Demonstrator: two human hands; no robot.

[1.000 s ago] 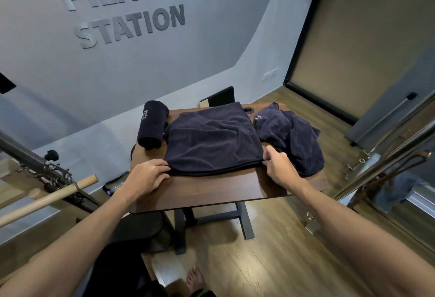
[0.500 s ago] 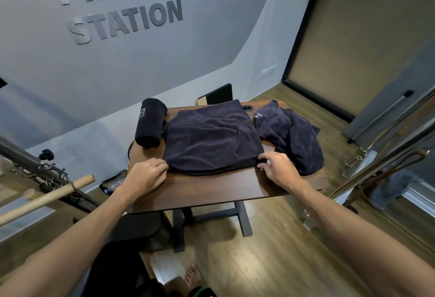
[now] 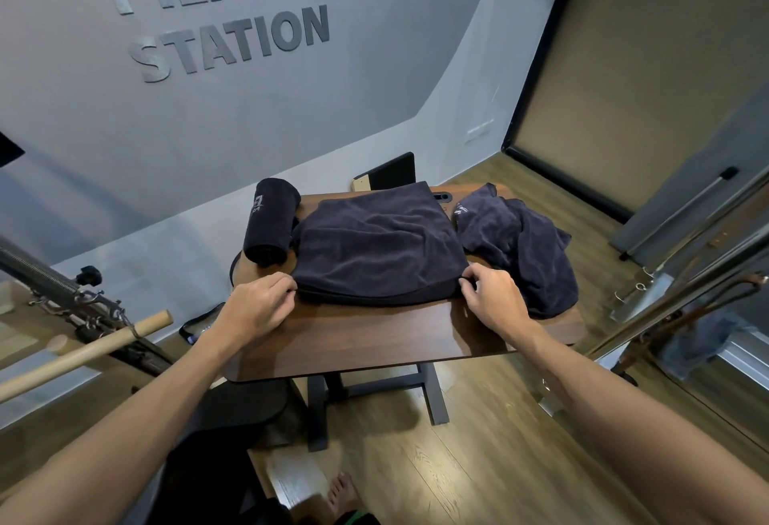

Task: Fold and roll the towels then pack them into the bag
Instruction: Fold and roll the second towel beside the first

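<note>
On dark wooden table (image 3: 374,341), folded dark navy towel (image 3: 378,241) lies flat at centre. L hand (image 3: 256,308) & R hand (image 3: 495,304) pinch its near corners, fingers curled on fabric. Rolled navy towel (image 3: 268,220) sits just left; crumpled navy towel (image 3: 520,241) to right.

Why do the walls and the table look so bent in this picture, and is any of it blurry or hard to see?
Head view: the wide-angle lens bows the wall lettering and the table edge. The light is soft and even, with no strong glare. The middle is sharp; the corners and forearms smear a little. The dark folded towel shows few details, but the left hand and right hand at its near corners are clear.
</note>
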